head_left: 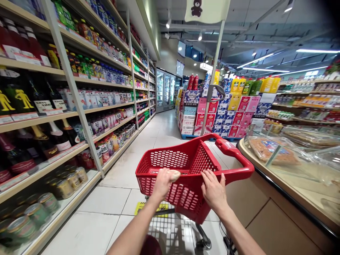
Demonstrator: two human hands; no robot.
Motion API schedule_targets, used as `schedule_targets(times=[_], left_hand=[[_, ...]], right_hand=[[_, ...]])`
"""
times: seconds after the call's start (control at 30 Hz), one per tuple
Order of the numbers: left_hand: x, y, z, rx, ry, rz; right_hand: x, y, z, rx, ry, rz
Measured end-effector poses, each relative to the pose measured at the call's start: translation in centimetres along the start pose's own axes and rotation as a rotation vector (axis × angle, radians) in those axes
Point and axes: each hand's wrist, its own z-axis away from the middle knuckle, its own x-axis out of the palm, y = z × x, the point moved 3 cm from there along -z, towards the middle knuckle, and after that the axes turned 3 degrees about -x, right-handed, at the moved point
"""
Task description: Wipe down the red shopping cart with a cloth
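A red plastic shopping cart [183,193] stands sideways in front of me, with its handle to the right. My left hand [162,182] is closed around a small pale wad that looks like a folded cloth [175,176], held at the near rim of the basket. Further right, my right hand [214,188] rests on that same rim, fingers curled over its edge and thumb apart, near where the handle joins. From this angle only part of the basket's inside shows, through its lattice walls. A pole with a hooked grey bracket [215,93] rises behind the handle.
Drink shelves [111,106] line the left side, with cans low down. On the right a glass-topped counter [276,177] with packaged food stands close to the cart. Stacked drink cartons [231,117] sit beyond. A tiled aisle [159,127] runs toward glass-door fridges [165,88].
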Motion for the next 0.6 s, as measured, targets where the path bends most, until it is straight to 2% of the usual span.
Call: schedule_targets(times=[0.07,0.13,0.27,0.33,0.4,0.5,0.53,0.6], left_hand=[[-0.7,-2.3,0.6,-0.107,0.056,-0.053],[-0.4,-2.5,0.6,-0.136,0.06,-0.064],[1.6,2.9,-1.1,0.044,-0.039,0.032],[1.6,4.1,-1.5,0.112,-0.072,0.059],[0.8,2.7,-1.1,0.086,-0.071,0.036],[-0.6,-1.1,0.1,-0.063,0.022,-0.043],[-0.6,-1.6,0.2,-0.087,0.039,-0.056],[0.2,-0.5,-0.1,-0.066,0.026,-0.042]], right_hand=[[0.1,-0.3,0.0,0.003,0.001,0.002],[0.1,-0.6,-0.1,0.019,0.009,0.009],[0.0,-0.6,-0.4,0.015,0.012,0.015],[-0.1,-0.4,-0.5,-0.009,0.006,0.019],[-0.2,-0.2,-0.5,-0.015,0.003,0.02],[-0.2,-0.6,-0.5,0.023,0.01,0.001],[-0.2,-0.8,-0.5,0.038,0.014,-0.007],[-0.1,-1.0,-0.6,0.045,0.022,-0.017]])
